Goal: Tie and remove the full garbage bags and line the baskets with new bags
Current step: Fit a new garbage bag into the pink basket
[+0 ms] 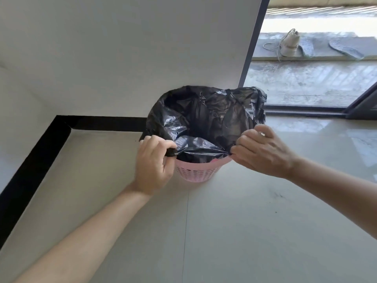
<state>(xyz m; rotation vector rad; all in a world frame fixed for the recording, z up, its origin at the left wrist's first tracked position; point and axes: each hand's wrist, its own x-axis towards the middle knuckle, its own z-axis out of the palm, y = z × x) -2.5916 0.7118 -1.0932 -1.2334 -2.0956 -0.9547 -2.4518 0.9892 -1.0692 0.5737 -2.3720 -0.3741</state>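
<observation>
The black bag (204, 117), seated in the pink basket (195, 170) on the floor, is pinched at its near edge by the left hand (153, 162) and right hand (263, 150), apparently so it can be stretched over the rim.

The floor (244, 221) is pale, glossy tile with thin grout lines and a few dark specks, edged along the white wall by a black skirting (36, 160). A pink perforated basket (195, 172) stands upright on it, close to the wall and near the sliding door's dark track. Beyond the glass, a grey concrete ledge (265, 52) carries a white shoe (289, 45) and two insoles (346, 50).
</observation>
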